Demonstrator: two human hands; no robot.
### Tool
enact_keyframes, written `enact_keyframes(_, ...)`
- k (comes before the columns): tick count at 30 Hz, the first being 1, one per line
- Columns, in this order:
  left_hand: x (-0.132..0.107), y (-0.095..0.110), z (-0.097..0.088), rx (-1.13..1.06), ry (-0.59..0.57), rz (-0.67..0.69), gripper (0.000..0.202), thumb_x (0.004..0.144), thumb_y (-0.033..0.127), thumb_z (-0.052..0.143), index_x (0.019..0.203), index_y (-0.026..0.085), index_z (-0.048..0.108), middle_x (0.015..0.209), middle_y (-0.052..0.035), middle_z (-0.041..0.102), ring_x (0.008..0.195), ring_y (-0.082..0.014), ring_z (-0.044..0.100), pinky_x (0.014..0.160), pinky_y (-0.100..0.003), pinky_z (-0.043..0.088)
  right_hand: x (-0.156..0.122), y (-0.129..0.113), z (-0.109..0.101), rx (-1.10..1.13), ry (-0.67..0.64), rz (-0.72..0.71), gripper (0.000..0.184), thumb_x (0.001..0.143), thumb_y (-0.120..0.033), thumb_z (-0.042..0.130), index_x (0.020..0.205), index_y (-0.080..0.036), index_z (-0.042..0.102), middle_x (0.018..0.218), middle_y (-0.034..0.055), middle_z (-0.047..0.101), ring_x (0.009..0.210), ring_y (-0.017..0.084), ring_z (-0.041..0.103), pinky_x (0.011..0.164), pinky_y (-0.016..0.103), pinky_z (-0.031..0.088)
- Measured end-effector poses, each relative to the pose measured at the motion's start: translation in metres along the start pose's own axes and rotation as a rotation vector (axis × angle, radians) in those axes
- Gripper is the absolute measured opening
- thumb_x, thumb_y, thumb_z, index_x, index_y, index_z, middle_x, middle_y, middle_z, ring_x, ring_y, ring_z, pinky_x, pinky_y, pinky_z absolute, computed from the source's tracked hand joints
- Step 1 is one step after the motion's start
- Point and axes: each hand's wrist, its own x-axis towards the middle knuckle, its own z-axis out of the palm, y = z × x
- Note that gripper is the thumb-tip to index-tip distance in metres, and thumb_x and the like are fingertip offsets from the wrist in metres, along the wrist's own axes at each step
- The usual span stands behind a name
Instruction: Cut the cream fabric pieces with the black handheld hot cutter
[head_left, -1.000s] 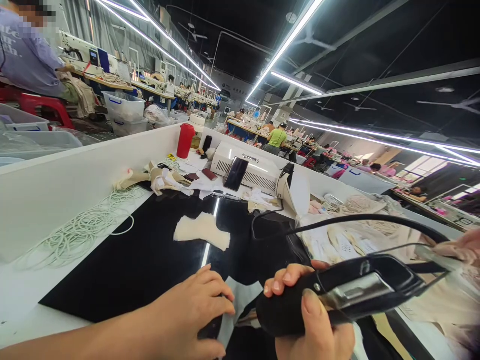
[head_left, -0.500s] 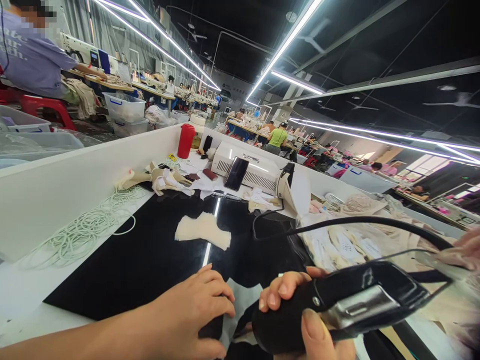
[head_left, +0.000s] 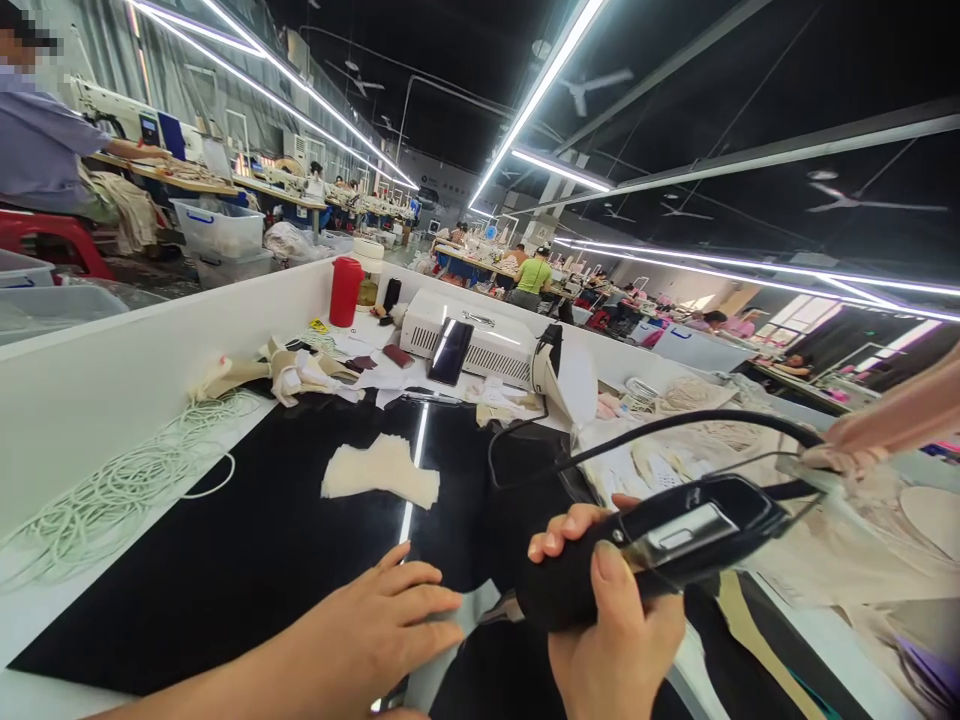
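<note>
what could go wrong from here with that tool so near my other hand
1. The tip of the black corded hand tool sits right beside the left hand, which presses the grey fabric piece; a slip might catch the fingers.
2. Its black cable loops loosely over the cream pieces and could snag there, jerking the right hand.

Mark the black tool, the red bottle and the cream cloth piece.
black tool (head_left: 682,527): head view, on its metal plate.
red bottle (head_left: 346,293): head view, middle of its body.
cream cloth piece (head_left: 379,472): head view, centre of the cloth.
</note>
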Motion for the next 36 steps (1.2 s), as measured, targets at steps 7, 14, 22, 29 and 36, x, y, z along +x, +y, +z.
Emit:
enact_keyframes(7,-0.002,-0.003,0.002,0.002,0.026,0.012,0.065,0.089,0.036,0.084,0.148,0.033,0.057,0.153,-0.0043,0.060,0.145,-0.0322,0.050,0.128,-0.059,0.025,-0.005,0.004,-0.004,0.003,-0.050,-0.009,0.027,0.091,-0.029,0.075,0.115,-0.029,0.061,0.080,-0.0037,0.066,0.065,0.015,0.064,0.058,0.031,0.060)
enact_keyframes(14,-0.002,-0.006,0.004,-0.026,0.039,0.018,0.067,0.088,0.035,0.085,0.148,0.036,0.057,0.152,-0.0034,0.061,0.143,-0.0333,0.052,0.127,-0.060,0.026,-0.001,-0.001,0.000,-0.002,-0.026,0.014,0.027,0.089,-0.030,0.078,0.111,-0.028,0.061,0.078,-0.0043,0.066,0.064,0.014,0.063,0.057,0.029,0.059)
enact_keyframes(22,-0.001,-0.007,0.004,-0.025,0.024,0.015,0.065,0.087,0.031,0.084,0.147,0.036,0.058,0.151,-0.0032,0.061,0.144,-0.0333,0.051,0.127,-0.060,0.026,0.011,0.001,-0.002,-0.022,0.125,0.033,0.041,0.079,-0.034,0.085,0.110,-0.026,0.059,0.076,-0.0054,0.065,0.062,0.013,0.060,0.057,0.028,0.057)
enact_keyframes(29,-0.003,-0.002,-0.001,-0.035,0.036,0.009,0.065,0.088,0.032,0.084,0.147,0.038,0.058,0.150,-0.0028,0.062,0.144,-0.0334,0.051,0.127,-0.060,0.027,0.009,0.000,-0.001,-0.034,0.106,0.020,0.039,0.081,-0.033,0.085,0.109,-0.026,0.059,0.076,-0.0057,0.067,0.061,0.013,0.061,0.056,0.028,0.058)
enact_keyframes(36,-0.001,-0.025,0.022,-0.018,0.303,-0.165,0.039,0.097,0.022,0.068,0.135,0.031,0.066,0.148,-0.0040,0.062,0.136,-0.0307,0.058,0.115,-0.049,0.049,0.014,0.002,-0.006,-0.092,0.083,-0.017,0.040,0.083,-0.037,0.084,0.113,-0.026,0.059,0.082,-0.0052,0.068,0.065,0.014,0.063,0.062,0.031,0.060)
